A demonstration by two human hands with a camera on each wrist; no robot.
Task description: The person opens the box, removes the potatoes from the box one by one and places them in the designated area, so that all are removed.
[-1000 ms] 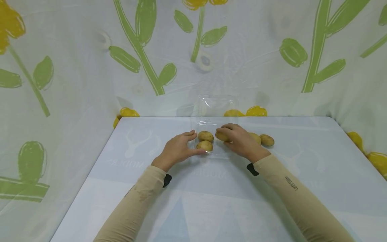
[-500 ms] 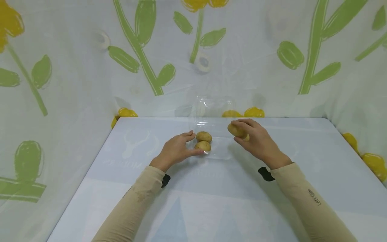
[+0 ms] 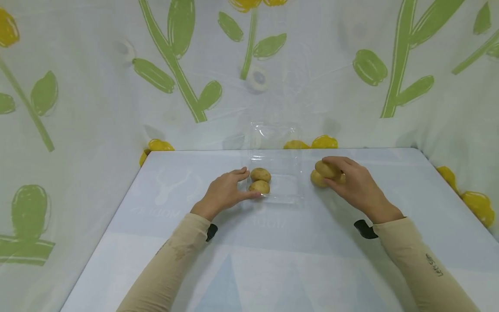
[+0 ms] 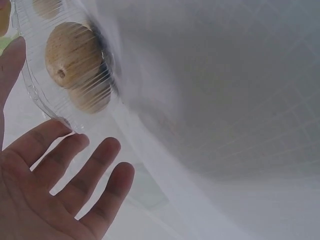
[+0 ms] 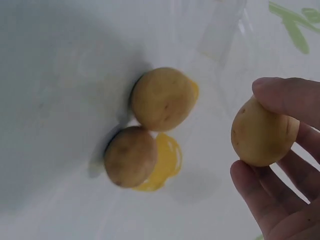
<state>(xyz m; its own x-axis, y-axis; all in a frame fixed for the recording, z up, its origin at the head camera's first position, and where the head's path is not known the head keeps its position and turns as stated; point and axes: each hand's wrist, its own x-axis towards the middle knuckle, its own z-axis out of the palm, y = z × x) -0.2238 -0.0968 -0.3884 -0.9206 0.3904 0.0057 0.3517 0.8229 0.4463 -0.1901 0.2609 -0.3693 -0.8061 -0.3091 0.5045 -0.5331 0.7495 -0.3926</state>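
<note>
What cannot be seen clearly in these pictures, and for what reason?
Head view: two loose potatoes, partly hidden by the right hand and the held potato.
Left wrist view: one potato, cut off by the top edge.
Left wrist view: yellow thing, cut off by the left edge.
Head view: pale lettering, too faint.

Your left hand point(image 3: 223, 193) touches the clear container point(image 3: 286, 187), two potatoes point(image 3: 260, 175) inside, just beside it; your right hand point(image 3: 355, 184) pinches a third potato point(image 3: 325, 169) near other potatoes point(image 3: 316, 178).

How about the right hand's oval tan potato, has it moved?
Yes: in the head view, the potato went right, from over the clear plastic box to beyond its right edge.
</note>
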